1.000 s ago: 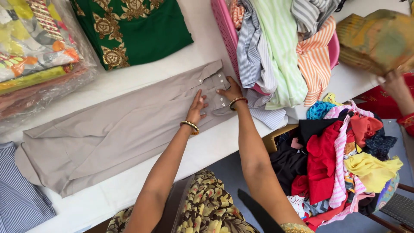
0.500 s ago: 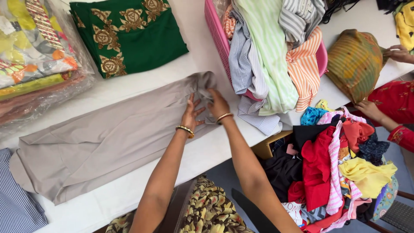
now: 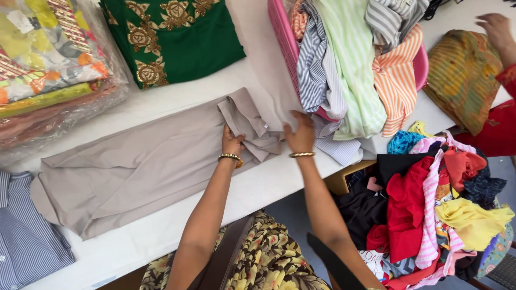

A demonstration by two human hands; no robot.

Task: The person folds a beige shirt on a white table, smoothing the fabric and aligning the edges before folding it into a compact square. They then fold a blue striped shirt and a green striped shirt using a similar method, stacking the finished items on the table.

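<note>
Head view: my left hand pinches the folded-over end of the long beige cotton garment, which lies flat on the white desk and stretches away to that hand's left. My right hand, fingers spread wide, presses the same fold just beside it. Beyond the right hand stands a pink plastic basket of striped shirts; beyond the left hand lies a green embroidered cloth.

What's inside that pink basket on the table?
The pink basket holds a heap of striped clothes: a pale green one, an orange one, and grey-blue ones hanging over its side. Whatever lies beneath them, and the basket's bottom, is covered.
</note>
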